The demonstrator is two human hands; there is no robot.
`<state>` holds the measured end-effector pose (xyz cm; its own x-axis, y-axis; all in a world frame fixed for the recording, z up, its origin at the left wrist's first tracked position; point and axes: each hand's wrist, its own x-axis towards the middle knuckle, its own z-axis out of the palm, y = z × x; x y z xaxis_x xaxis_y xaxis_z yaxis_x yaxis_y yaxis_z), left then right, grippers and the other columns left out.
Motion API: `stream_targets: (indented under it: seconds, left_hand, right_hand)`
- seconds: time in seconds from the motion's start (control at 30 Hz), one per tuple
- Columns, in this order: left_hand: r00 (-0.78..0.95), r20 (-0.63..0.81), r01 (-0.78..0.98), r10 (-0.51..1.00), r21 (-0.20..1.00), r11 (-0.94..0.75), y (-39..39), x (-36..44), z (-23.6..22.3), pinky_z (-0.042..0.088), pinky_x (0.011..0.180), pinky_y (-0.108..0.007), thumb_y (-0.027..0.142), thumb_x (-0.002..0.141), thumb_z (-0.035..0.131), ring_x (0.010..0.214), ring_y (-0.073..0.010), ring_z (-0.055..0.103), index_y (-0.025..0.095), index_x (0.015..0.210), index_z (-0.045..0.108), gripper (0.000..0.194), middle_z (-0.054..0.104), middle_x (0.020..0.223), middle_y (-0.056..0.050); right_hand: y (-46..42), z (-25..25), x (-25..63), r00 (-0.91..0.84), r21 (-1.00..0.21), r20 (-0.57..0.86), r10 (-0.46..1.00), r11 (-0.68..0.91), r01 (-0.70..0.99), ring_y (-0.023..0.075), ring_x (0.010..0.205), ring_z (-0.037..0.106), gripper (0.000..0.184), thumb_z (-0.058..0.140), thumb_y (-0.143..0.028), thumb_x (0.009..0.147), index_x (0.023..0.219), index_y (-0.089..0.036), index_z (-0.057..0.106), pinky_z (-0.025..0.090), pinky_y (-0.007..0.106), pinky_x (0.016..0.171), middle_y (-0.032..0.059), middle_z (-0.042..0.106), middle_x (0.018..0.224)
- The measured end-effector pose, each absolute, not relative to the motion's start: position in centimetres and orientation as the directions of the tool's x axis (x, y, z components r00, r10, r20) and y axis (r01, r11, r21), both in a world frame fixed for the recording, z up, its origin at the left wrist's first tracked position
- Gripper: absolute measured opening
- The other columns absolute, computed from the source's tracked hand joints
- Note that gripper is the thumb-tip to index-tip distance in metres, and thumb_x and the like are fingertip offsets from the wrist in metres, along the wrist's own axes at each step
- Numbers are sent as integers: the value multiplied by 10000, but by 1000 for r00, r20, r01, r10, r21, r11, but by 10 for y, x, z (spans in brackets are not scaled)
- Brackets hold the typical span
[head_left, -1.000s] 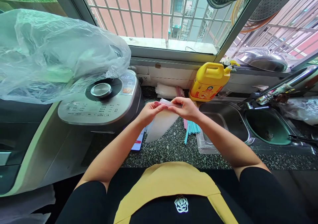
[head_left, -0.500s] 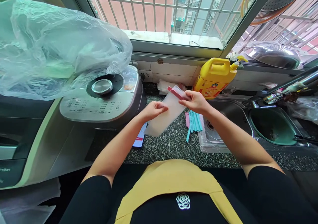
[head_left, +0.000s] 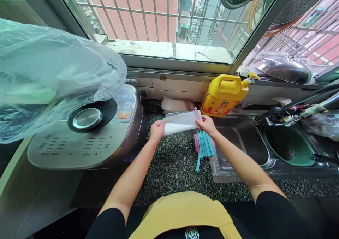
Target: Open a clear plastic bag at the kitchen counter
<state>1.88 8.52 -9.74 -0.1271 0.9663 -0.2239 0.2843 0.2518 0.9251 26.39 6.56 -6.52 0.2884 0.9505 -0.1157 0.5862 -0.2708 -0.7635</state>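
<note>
A clear plastic bag (head_left: 180, 123) with a pink sealing strip at its right end is stretched flat between both hands above the speckled counter (head_left: 172, 168). My left hand (head_left: 156, 131) pinches its left end, close to the rice cooker (head_left: 87, 129). My right hand (head_left: 208, 125) grips the right end at the pink strip. Just below my right hand lies a bundle of teal and pink sealing sticks (head_left: 202, 144). Behind the held bag a stack of similar clear bags (head_left: 174, 105) lies against the wall.
A yellow detergent jug (head_left: 225, 94) stands at the back by the steel sink (head_left: 246, 140), which holds a green basin (head_left: 290, 145). A large crumpled plastic sheet (head_left: 53, 73) covers something at the left. A barred window runs along the back.
The bag, held upright and slanted before, is now turned level and carried farther back toward the wall. Both hands have reached forward. The view has tilted, and the phone by the cooker is out of sight.
</note>
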Motion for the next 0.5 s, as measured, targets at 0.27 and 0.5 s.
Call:
stream_targets:
  seconds: [0.27, 0.5]
  left_hand:
    - [-224, -97, 626, 970, 748, 219, 198, 34, -87, 407, 740, -344, 275, 832, 508, 935, -296, 613, 171, 921, 647, 195, 689, 924, -154]
    - [-29, 88, 806, 996, 591, -29, 227, 57, -116, 272, 1035, -443, 272, 866, 448, 1264, -320, 419, 189, 1285, 522, 434, 471, 1384, -160]
  right_hand:
    - [156, -85, 254, 332, -465, -85, 939, -332, 820, 228, 920, 650, 558, 484, -318, 823, 1327, -113, 360, 470, 306, 775, 131, 682, 1019]
    - [191, -98, 253, 299, -198, -222, 928, -343, 918, 280, 1002, 648, 458, 397, -326, 900, 1311, -125, 428, 472, 345, 796, 189, 672, 1068]
